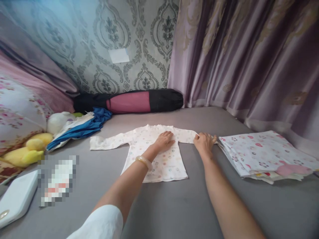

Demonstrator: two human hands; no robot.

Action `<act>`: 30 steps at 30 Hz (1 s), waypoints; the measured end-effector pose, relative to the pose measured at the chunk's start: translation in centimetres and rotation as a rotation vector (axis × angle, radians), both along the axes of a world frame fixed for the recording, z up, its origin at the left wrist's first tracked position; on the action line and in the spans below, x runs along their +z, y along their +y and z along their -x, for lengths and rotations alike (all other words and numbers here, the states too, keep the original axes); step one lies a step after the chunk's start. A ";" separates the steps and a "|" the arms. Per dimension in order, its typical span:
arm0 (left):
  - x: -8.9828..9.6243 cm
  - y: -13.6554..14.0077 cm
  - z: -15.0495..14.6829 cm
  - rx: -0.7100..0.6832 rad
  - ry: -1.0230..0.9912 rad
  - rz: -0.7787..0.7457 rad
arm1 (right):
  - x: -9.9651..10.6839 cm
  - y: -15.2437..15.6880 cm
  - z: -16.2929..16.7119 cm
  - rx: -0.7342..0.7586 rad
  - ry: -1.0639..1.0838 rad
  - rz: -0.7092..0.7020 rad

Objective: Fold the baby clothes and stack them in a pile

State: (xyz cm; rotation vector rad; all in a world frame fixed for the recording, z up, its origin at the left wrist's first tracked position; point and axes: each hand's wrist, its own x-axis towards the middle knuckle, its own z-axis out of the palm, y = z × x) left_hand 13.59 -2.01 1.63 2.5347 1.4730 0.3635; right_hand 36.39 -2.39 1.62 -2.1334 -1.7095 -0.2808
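Note:
A small white long-sleeved shirt (149,149) with a faint pastel print lies spread on the grey bed sheet (169,205). Flat on its chest rests my left hand (164,140), fingers stretched out, a pale bangle round the wrist. My right hand (205,143) is closed on the end of the sleeve at the right, with the cuff mostly covered by the fingers. The other sleeve (107,142) stretches out to the left, its cuff slightly bunched.
Folded patterned cloths (266,149) lie right of my right hand. Leftward are a blue garment (82,127), a yellow plush toy (22,154), a white box-like device (18,196) and a blurred-out item (59,179). A black and pink roll (129,102) lies along the wall.

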 end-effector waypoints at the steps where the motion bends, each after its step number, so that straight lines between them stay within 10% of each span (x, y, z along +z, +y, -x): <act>1: -0.1 0.5 -0.2 0.017 0.009 0.019 | 0.0 0.0 0.1 0.010 0.007 0.008; 9: 0.7 2.2 -0.1 0.068 0.046 0.133 | 1.4 0.6 0.0 0.044 0.298 0.016; 19: 1.7 2.9 -0.6 0.072 0.121 0.233 | 2.6 2.9 -1.6 0.131 1.411 -0.071; 30: 3.4 4.3 -0.8 0.064 0.161 0.254 | 7.4 3.5 5.2 0.504 1.802 0.118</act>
